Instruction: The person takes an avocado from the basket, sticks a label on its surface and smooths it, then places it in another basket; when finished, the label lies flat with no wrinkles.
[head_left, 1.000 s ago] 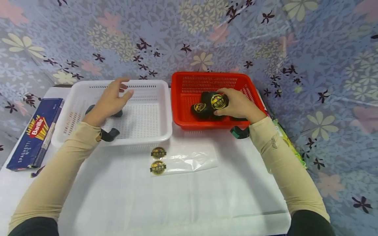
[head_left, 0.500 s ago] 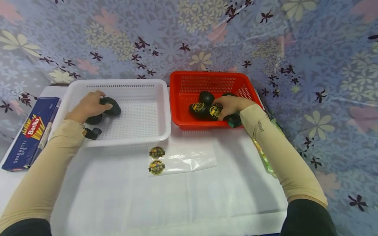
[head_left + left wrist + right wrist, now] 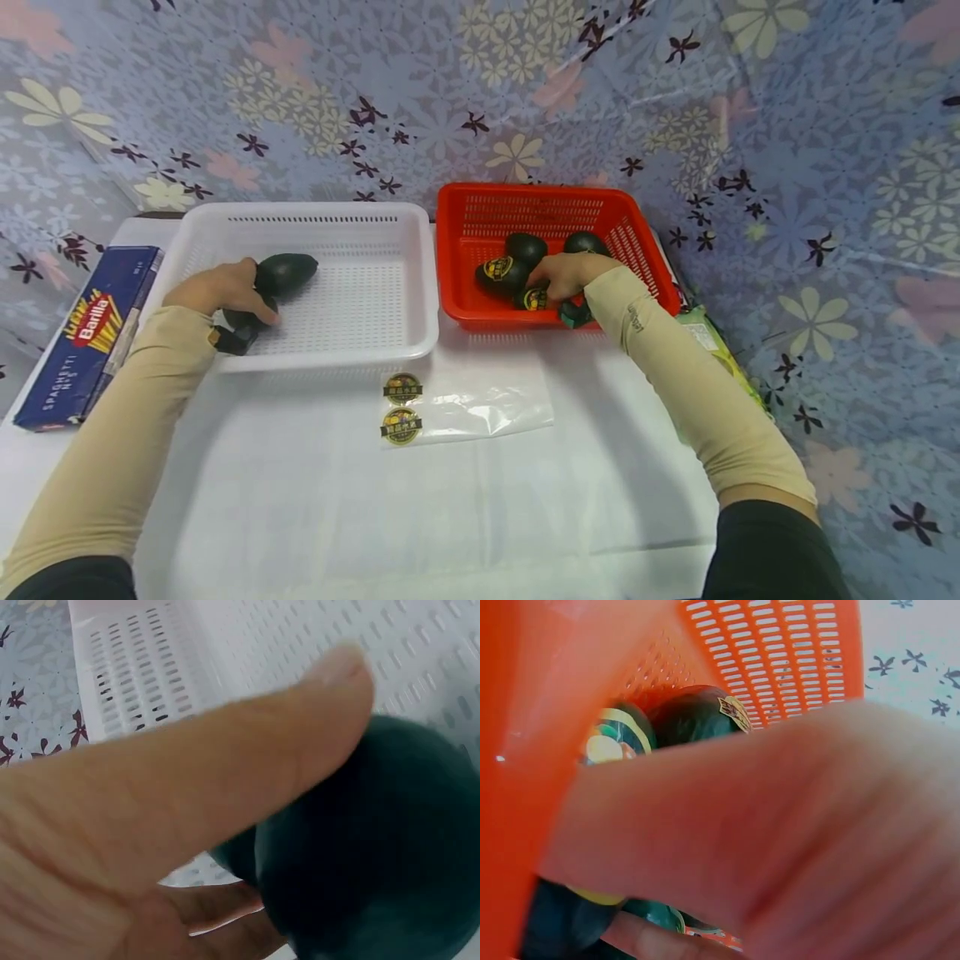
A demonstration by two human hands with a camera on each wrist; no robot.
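Note:
In the white basket (image 3: pixel 375 358), my left hand (image 3: pixel 221 290) grips a dark green avocado (image 3: pixel 390 847), its thumb lying along the near side and its fingers on the far side. A second avocado (image 3: pixel 287 275) lies against it, its narrow end to the right. In the red basket (image 3: pixel 495 320), my right hand (image 3: pixel 568 273) holds an avocado with a black-and-gold sticker (image 3: pixel 535 299) between thumb and fingers, low near the front wall. Beside it lie a stickered avocado (image 3: pixel 495 282) and a plain-looking one (image 3: pixel 527 248); another avocado (image 3: pixel 587 242) sits behind the hand.
A clear sheet (image 3: pixel 480 415) with two round black-and-gold stickers (image 3: pixel 401 425) lies on the white table in front of the baskets. A blue spaghetti box (image 3: pixel 88 337) stands left of the white basket. A green-yellow packet (image 3: pixel 716 346) lies at right, partly behind the right sleeve.
My left hand has come down into the white basket onto the avocados, and one there has turned. My right hand has lowered its stickered avocado and moved slightly left and towards the front wall.

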